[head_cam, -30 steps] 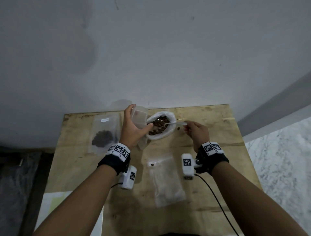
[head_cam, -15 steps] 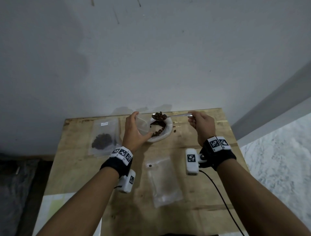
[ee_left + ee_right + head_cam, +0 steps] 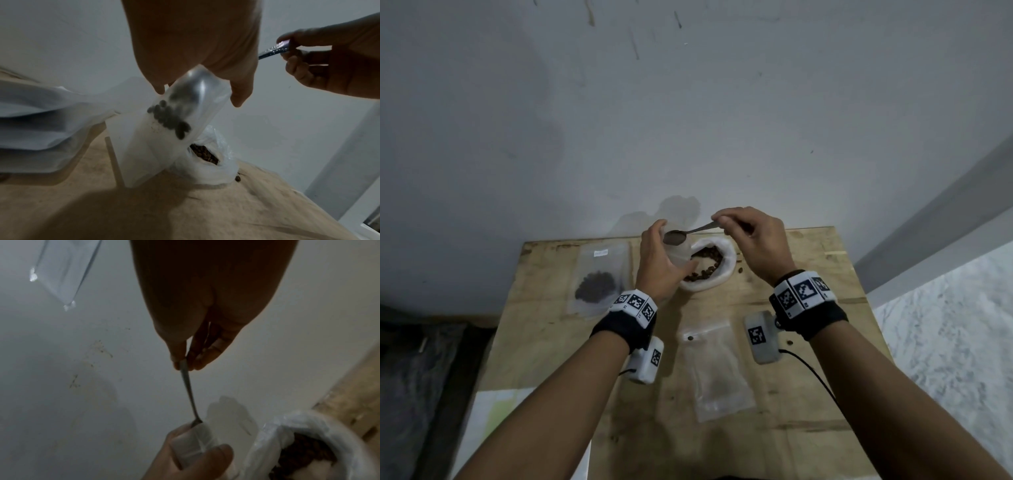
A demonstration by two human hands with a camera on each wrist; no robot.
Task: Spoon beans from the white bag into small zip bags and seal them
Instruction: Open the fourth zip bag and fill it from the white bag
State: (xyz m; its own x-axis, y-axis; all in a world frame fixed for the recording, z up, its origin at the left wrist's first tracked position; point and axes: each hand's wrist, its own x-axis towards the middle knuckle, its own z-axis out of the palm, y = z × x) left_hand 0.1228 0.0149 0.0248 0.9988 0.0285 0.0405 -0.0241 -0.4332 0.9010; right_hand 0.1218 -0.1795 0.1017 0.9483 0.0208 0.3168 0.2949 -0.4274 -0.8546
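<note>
My left hand (image 3: pixel 657 260) grips a small clear zip bag (image 3: pixel 164 133) by its open mouth, just left of the white bag (image 3: pixel 724 274) of brown beans at the table's far edge. Beans (image 3: pixel 170 116) are sliding down inside the zip bag. My right hand (image 3: pixel 750 236) pinches the handle of a metal spoon (image 3: pixel 688 233), whose bowl is tipped into the bag's mouth (image 3: pixel 197 423). The white bag (image 3: pixel 308 443) stands open with its rim rolled down.
A filled zip bag (image 3: pixel 599 281) lies flat at the far left of the wooden table (image 3: pixel 808 394). An empty zip bag (image 3: pixel 715 370) lies between my forearms. Loose beans (image 3: pixel 740 270) dot the table. The grey wall rises right behind the table.
My right hand lifted a heaped spoon out of the white bag, carried it left and tipped it into the zip bag. My left hand raised the zip bag a little.
</note>
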